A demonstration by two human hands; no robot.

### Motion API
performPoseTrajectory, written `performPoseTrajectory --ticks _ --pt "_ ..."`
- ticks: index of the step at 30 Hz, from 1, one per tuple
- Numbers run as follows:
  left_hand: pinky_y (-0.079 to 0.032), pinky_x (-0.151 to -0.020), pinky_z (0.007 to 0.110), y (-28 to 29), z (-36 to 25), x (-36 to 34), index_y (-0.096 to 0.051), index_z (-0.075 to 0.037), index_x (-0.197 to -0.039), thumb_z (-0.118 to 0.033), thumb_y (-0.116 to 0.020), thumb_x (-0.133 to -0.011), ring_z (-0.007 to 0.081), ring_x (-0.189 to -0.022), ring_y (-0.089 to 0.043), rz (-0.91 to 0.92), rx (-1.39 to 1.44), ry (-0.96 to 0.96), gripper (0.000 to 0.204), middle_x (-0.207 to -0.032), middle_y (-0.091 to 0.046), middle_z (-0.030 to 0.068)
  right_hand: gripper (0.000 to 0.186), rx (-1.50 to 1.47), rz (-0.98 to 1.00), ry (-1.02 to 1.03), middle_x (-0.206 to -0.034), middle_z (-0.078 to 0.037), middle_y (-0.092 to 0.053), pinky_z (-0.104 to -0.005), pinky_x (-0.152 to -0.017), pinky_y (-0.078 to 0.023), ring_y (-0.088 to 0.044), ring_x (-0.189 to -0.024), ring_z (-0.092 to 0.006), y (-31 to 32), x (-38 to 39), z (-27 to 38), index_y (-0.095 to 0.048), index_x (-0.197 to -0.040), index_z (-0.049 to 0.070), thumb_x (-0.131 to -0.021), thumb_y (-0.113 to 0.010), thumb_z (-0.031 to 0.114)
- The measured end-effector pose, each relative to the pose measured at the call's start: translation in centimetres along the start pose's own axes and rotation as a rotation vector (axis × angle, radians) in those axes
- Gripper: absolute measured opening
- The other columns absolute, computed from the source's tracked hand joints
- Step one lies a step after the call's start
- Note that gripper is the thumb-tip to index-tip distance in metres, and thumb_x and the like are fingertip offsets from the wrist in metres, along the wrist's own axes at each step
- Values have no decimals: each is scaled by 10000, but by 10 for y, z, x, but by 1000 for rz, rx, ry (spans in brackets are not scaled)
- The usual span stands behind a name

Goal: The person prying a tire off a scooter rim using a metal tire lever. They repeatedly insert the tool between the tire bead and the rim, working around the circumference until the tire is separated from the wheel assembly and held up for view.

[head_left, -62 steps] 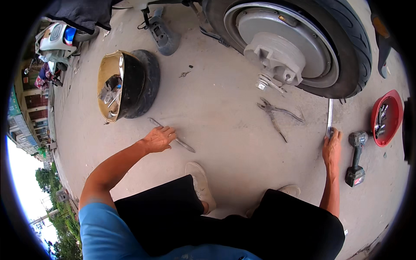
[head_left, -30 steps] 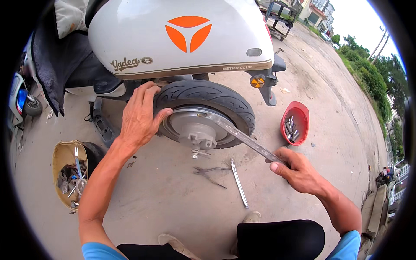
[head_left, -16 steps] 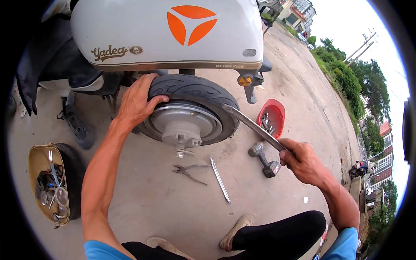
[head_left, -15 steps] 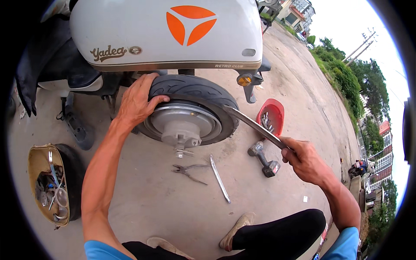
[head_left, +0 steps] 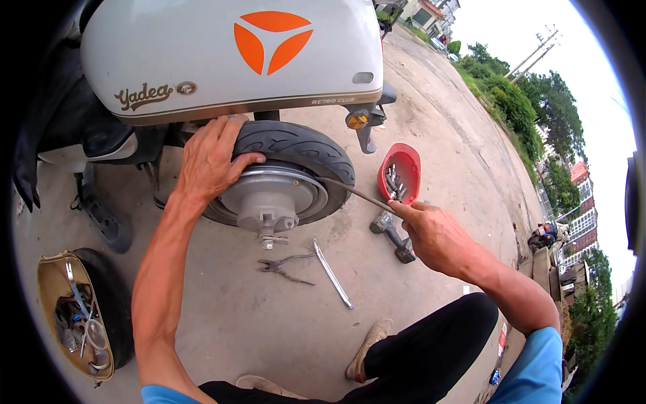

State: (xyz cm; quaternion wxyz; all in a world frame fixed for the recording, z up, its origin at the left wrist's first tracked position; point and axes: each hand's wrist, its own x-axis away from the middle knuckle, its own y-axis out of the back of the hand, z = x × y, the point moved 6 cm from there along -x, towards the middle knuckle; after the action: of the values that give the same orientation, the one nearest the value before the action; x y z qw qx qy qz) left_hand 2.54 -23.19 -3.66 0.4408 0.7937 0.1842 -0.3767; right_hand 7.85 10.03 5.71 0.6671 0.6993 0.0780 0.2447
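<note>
My left hand (head_left: 212, 158) grips the black tyre (head_left: 296, 140) of a scooter's wheel at its upper left, fingers over the tread and thumb on the sidewall. Inside the tyre sits a grey metal hub (head_left: 266, 195), its axle end pointing toward me. From the right, my right hand (head_left: 434, 236) is closed round a long metal tyre lever (head_left: 367, 196). The lever's far end lies at the right side of the wheel, where tyre and rim meet; whether its tip is under the tyre's edge I cannot tell.
Pliers (head_left: 286, 267) and a shiny metal bar (head_left: 332, 273) lie on the ground before the wheel. A cordless power tool (head_left: 393, 237) and a red helmet-like bowl (head_left: 410, 165) with metal sockets stand right. The white scooter body (head_left: 182, 47) overhangs the wheel; a tool bag (head_left: 50, 289) is at left.
My right hand has moved closer to the wheel, and the lever's end has gone inward from the tyre's sidewall to the rim edge. My left hand keeps its hold. The view has shifted slightly.
</note>
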Motion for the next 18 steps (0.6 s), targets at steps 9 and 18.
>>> performPoseTrajectory --ticks 9,18 --pt "-535 -834 469 0 -3 -2 -620 -39 -1253 -364 -878 -755 404 -989 -666 -12 -11 -7 649 -1084 -679 164 385 -239 174 -126 -959 -297 -698 -469 -893 -528 -697 -938 -403 27 -23 8 -648 -1348 -21 -983 -538 36" --pt "-538 -843 458 -2 -3 2 -619 -44 -1269 -362 -885 -745 398 -994 -665 -31 -8 -14 668 -1104 -686 154 571 -1335 48 -414 -775 4 -454 -288 -566 -430 -446 -662 -93 -95 20 40 -366 -1604 11 -1076 -554 120"
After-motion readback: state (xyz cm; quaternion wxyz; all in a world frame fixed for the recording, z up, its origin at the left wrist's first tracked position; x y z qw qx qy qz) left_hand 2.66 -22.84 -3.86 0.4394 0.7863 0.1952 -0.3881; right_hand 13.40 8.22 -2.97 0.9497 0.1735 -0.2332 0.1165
